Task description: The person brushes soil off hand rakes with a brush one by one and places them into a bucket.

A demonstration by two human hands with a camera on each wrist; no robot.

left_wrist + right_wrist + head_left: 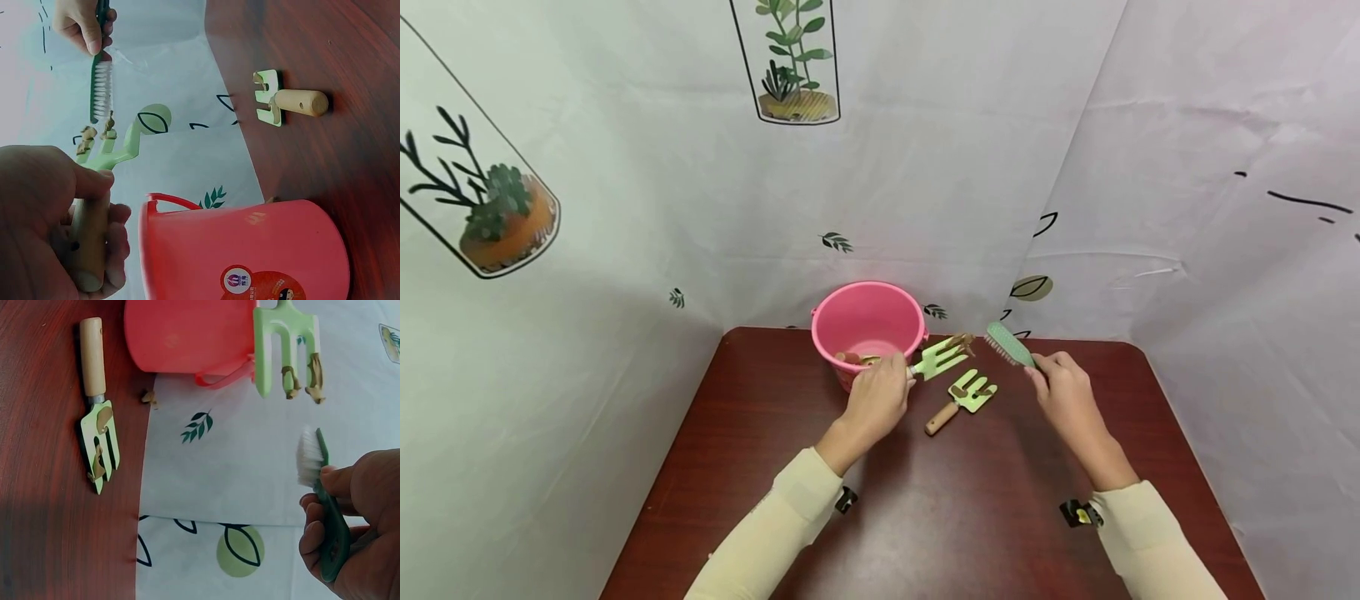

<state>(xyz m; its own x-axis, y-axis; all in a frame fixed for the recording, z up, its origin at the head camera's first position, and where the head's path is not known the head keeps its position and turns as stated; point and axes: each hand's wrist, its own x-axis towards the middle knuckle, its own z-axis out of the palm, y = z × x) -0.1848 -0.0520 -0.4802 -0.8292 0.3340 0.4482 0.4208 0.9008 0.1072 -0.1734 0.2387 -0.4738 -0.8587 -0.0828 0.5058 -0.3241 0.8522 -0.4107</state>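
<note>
My left hand (877, 396) grips the wooden handle of a light green garden hand fork (106, 156). Brown clumps (315, 378) cling to two of its tines. My right hand (1063, 400) holds a green brush (331, 525) with white bristles by its handle. In the left wrist view the brush tip hangs close to the soiled tines; in the right wrist view a gap shows between bristles and fork. A second green hand fork (972, 392) with a wooden handle lies on the table between my hands, brown patches on its tines.
A pink bucket (917, 329) stands at the table's back edge, beside my left hand, with some wooden-handled items (850, 358) inside. A small brown crumb (149, 397) lies near it. Patterned white cloth (955, 167) walls in the dark red table (910, 517).
</note>
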